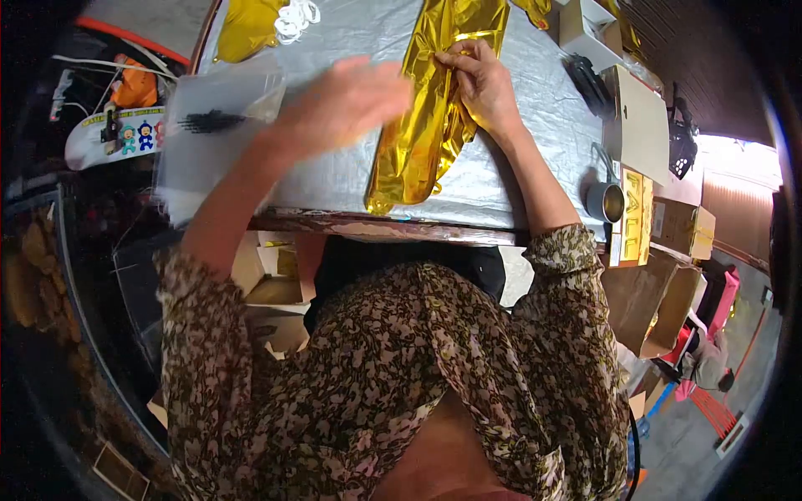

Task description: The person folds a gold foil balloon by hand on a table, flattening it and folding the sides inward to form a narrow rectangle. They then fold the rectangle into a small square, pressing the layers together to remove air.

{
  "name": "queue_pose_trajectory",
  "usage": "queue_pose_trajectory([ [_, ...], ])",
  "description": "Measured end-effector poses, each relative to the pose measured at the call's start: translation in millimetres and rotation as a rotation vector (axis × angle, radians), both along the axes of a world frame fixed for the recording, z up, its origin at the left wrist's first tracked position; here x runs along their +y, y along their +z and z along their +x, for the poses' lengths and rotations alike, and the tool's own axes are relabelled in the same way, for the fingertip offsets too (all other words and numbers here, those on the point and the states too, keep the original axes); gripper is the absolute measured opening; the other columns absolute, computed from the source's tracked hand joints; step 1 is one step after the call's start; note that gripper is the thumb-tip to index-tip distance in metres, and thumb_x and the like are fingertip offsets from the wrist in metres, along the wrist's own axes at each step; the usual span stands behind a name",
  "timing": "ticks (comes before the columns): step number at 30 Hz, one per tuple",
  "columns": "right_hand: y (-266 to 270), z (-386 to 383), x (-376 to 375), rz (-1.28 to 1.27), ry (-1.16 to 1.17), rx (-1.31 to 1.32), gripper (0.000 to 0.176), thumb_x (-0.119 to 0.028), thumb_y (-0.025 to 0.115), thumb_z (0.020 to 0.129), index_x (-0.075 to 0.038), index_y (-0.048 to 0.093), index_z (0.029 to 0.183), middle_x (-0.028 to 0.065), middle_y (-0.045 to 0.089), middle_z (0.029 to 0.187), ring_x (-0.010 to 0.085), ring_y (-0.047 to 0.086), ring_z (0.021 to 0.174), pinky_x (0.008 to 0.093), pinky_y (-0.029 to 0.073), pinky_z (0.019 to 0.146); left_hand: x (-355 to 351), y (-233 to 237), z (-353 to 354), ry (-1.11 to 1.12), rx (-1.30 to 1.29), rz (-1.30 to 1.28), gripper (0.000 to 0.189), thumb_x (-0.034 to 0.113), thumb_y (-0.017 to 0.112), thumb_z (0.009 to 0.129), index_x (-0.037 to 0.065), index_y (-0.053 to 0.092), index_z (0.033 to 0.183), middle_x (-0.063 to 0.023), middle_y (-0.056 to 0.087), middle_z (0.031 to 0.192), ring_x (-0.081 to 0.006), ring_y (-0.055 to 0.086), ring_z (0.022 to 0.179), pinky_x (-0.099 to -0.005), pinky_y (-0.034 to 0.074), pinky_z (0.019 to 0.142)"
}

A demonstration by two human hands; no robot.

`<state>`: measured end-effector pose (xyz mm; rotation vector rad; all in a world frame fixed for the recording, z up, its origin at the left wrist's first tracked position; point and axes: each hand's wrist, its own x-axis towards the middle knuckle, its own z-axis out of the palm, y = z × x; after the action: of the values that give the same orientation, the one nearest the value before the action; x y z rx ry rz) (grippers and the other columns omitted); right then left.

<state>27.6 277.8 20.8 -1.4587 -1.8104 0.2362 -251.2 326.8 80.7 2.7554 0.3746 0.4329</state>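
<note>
A long, flat, shiny gold foil balloon (409, 142), seemingly uninflated, lies creased across the table, its lower end near the front edge. My right hand (483, 88) pinches its right side between thumb and fingers. Left of the foil, my left hand (347, 104) is raised and smeared by motion, so its fingers cannot be made out. Under my left forearm lies a clear plastic bag (188, 159) with a bundle of thin black sticks (210, 122) on or in it. More gold foil (249, 29) sits at the far left beside a coil of white cord (296, 18).
A silvery sheet (322, 179) covers the table. At its right side are a metal cup (605, 201), a black object (587, 83) and an open white box (589, 29). Cardboard boxes (652, 292) stand on the right, and a printed skateboard-like board (113, 138) is at the left.
</note>
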Motion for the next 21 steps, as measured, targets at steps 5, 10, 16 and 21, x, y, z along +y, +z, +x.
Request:
queue_pose_trajectory([
  [5,-5.1,1.0,-0.7,-0.003,0.013,0.058,0.040,0.014,0.056,0.091,-0.007,0.078,0.118,0.0117,0.066,0.116,0.0271,0.070,0.100,0.0316,0.054,0.088,93.0,-46.5,73.1,0.126,-0.106,0.153,0.036,0.026,0.060,0.105,0.008,0.067,0.135,-0.0096,0.060,0.150,-0.0265,0.053,0.142,-0.0465,0.038,0.117],
  [10,8.1,-1.7,-6.2,-0.051,0.026,0.066,0.040,0.013,0.056,0.091,-0.007,0.078,0.119,0.0144,0.065,0.118,0.0293,0.066,0.107,0.0325,0.054,0.089,117.3,-51.6,87.8,0.114,-0.071,0.158,0.038,0.030,0.062,0.104,0.010,0.066,0.136,-0.0089,0.059,0.150,-0.0262,0.052,0.142,-0.0467,0.038,0.117],
  [16,13.6,13.5,-2.4,-0.144,0.124,0.160,0.038,0.016,0.052,0.092,-0.001,0.077,0.116,0.0144,0.065,0.116,0.0273,0.066,0.109,0.0298,0.051,0.095,122.7,-44.3,84.1,0.152,-0.147,0.085,0.039,0.029,0.064,0.102,0.009,0.065,0.135,-0.0101,0.063,0.144,-0.0292,0.055,0.138,-0.0437,0.042,0.114],
  [21,13.4,14.4,-0.9,-0.139,0.167,0.184,0.043,0.019,0.049,0.088,0.000,0.077,0.116,0.0138,0.064,0.118,0.0260,0.065,0.108,0.0295,0.051,0.095,163.4,-50.5,100.8,0.192,-0.372,0.043,0.036,0.027,0.065,0.103,0.009,0.065,0.133,-0.0119,0.064,0.137,-0.0326,0.058,0.130,-0.0406,0.047,0.109],
])
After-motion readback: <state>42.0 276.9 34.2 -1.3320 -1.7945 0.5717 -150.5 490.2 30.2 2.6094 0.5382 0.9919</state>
